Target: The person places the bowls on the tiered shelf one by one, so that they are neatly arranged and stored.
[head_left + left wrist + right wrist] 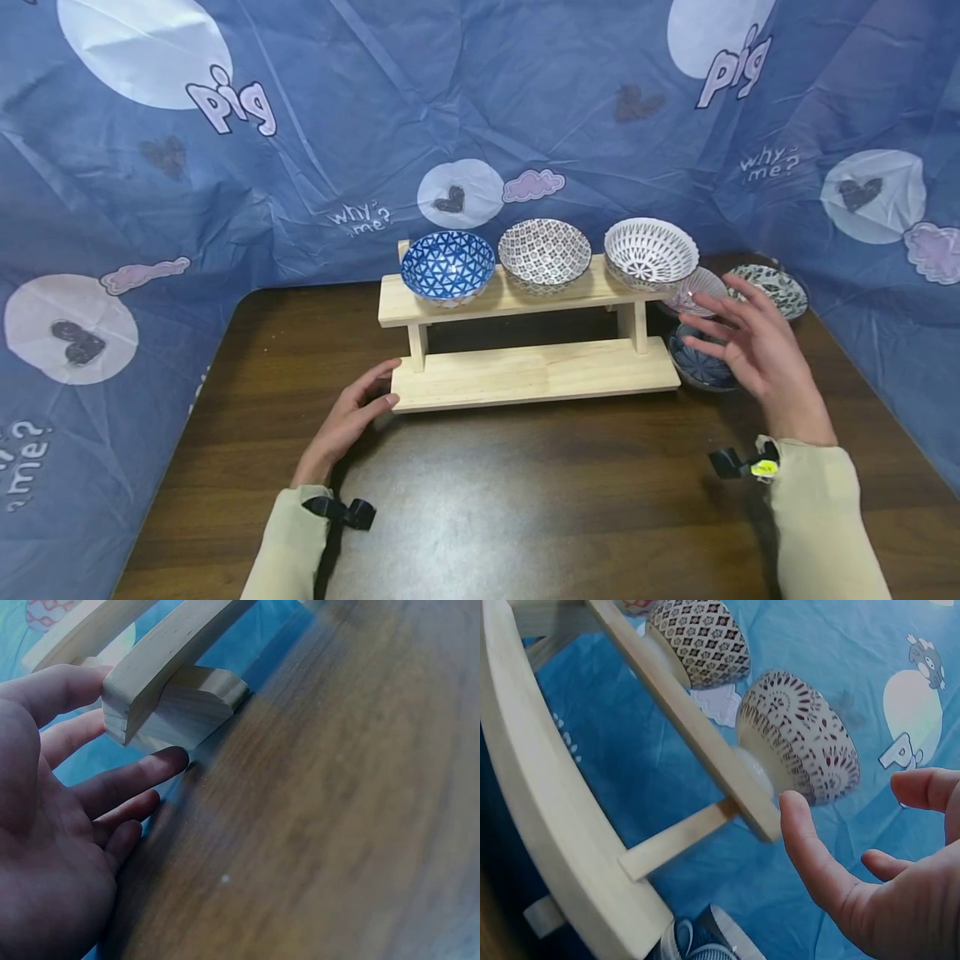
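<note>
Here's the wooden stand (412,342) toward the back of the surface (480,500), and my left grip (348,417) is spread, touching the left end of its lower board (532,375). Over right, my right grip (761,354) hangs spread and holding nothing, apart from the white bowl (651,257) at the upper board's right end. The blue bowl (448,267) and gray-patterned bowl (545,254) share that board, narrow gaps between. Tight here: a dark blue bowl (697,360) sits right beside the lower board's right end. Wide room in front of the stand.
</note>
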A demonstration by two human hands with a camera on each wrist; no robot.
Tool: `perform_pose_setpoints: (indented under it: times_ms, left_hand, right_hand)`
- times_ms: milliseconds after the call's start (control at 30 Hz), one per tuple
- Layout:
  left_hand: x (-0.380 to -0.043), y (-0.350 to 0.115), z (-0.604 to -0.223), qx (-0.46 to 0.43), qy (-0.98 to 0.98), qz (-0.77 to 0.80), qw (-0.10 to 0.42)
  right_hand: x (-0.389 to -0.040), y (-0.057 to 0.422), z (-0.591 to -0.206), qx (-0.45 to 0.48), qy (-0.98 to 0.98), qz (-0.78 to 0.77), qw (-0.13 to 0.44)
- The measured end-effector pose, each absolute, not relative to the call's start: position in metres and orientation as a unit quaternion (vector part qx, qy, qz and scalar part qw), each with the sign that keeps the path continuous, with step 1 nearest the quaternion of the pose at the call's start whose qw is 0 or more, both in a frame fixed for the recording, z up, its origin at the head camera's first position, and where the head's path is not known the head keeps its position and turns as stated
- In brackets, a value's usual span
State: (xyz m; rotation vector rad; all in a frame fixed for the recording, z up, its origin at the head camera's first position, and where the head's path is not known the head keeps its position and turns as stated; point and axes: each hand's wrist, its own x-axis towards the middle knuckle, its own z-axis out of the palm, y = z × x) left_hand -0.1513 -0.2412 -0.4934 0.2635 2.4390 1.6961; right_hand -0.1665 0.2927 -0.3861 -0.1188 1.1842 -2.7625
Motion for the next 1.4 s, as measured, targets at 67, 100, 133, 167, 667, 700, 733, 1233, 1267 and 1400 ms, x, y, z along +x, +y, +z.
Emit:
perform_pose_setpoints:
  times_ms: [67, 100, 133, 167, 667, 700, 733, 1233, 1267, 1400]
  left_hand:
    - [-0.151, -0.241, -0.493, 0.086, 0.816, 0.566, 0.081]
    - [-0.151, -0.241, -0.492, 0.085, 0.817, 0.565, 0.082]
    - [-0.151, -0.241, -0.492, 0.084, 0.817, 0.565, 0.082]
    - [-0.151, -0.241, -0.492, 0.086, 0.817, 0.564, 0.082]
    - [-0.151, -0.241, -0.492, 0.083, 0.817, 0.563, 0.086]
    - [-0.151, -0.241, -0.492, 0.083, 0.817, 0.563, 0.087]
    - [-0.151, -0.241, -0.492, 0.082, 0.818, 0.563, 0.087]
    - [-0.151, -0.241, -0.491, 0.087, 0.813, 0.57, 0.083]
    - [-0.151, -0.241, -0.491, 0.087, 0.813, 0.57, 0.083]
    - [-0.151, -0.241, -0.491, 0.086, 0.814, 0.567, 0.085]
  right_hand:
    - [-0.164, 0.296, -0.389, -0.041, 0.392, -0.917, 0.066]
    - [-0.163, 0.298, -0.391, -0.042, 0.389, -0.918, 0.068]
    - [-0.162, 0.299, -0.392, -0.042, 0.388, -0.918, 0.069]
    - [-0.161, 0.301, -0.394, -0.04, 0.389, -0.918, 0.069]
    - [-0.145, 0.323, -0.411, -0.036, 0.383, -0.921, 0.064]
    - [-0.143, 0.325, -0.413, -0.035, 0.382, -0.921, 0.065]
    - [-0.142, 0.327, -0.414, -0.033, 0.38, -0.922, 0.065]
    - [-0.118, 0.356, -0.432, -0.04, 0.316, -0.945, 0.071]
    - [-0.117, 0.358, -0.433, -0.034, 0.315, -0.946, 0.069]
    - [-0.111, 0.367, -0.438, -0.01, 0.311, -0.948, 0.062]
